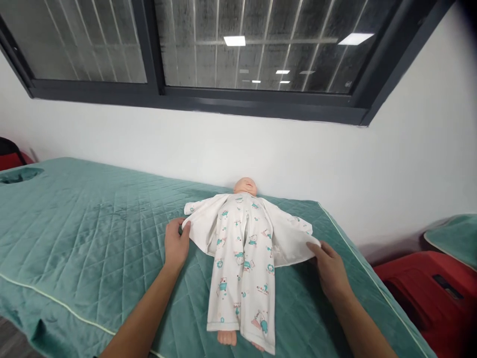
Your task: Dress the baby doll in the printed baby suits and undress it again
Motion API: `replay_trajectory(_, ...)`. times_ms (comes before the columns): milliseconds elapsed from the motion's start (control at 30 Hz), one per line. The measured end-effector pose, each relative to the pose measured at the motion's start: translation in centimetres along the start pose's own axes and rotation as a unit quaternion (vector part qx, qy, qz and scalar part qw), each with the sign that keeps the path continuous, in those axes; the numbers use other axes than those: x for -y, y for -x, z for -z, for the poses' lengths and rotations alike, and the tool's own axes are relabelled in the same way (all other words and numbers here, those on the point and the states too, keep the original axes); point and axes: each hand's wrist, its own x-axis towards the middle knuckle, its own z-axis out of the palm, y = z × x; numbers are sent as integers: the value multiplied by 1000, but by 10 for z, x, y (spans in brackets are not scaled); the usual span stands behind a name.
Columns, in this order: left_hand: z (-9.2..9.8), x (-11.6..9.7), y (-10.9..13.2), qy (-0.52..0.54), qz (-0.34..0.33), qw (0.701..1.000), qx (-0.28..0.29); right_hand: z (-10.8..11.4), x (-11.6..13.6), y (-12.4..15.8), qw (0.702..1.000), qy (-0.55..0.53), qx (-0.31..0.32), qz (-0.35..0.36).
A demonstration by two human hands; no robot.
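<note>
A baby doll (245, 186) lies on its back, head toward the wall. White trousers with teal animal prints (242, 278) cover its legs, and its toes show below the cuffs. Beneath and beside the trousers, a matching white baby shirt (292, 238) is spread apart, its plain inner side showing and its sleeves stretched outward. My left hand (177, 243) pinches the edge of the left front panel. On the other side, my right hand (328, 268) pinches the corner of the right front panel, lifted a little off the cover.
A green quilted cover (93, 238) with pale piping lies under the doll. Behind it stand a white wall (208, 144) and a dark-framed window (257, 102). At the right is a red case-like object (421, 293). The cover has a hole (20, 175) at far left.
</note>
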Motion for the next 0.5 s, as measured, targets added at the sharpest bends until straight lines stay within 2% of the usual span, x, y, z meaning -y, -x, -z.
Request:
replay_trajectory(67, 2, -18, 6, 116, 52, 992, 10, -9, 24, 8, 991, -130, 6, 39)
replay_trajectory(133, 2, -47, 13, 216, 64, 974, 37, -23, 53, 22, 981, -132, 90, 113)
replay_trajectory(167, 1, -63, 18, 244, 50, 966, 67, -30, 66, 29, 971, -96, 152, 156)
replay_trajectory(233, 0, -94, 27, 227, -5, 961, 160, -43, 84, 42, 937, 30, 255, 239)
replay_trajectory(300, -1, -112, 34, 151, -118, 946, 260, -49, 91, 51, 898, 131, 297, 295)
replay_trajectory(367, -4, -113, 37, 87, -241, 912, 321, -48, 89, 53, 890, 163, 295, 306)
replay_trajectory(400, -7, -109, 36, 70, -276, 903, 323, -46, 87, 51, 900, 155, 283, 294)
replay_trajectory(433, -10, -102, 34, 64, -285, 906, 305, -45, 86, 47, 915, 135, 264, 275)
replay_trajectory(500, -21, -89, 23, 65, -228, 938, 251, -47, 85, 30, 946, 87, 211, 228)
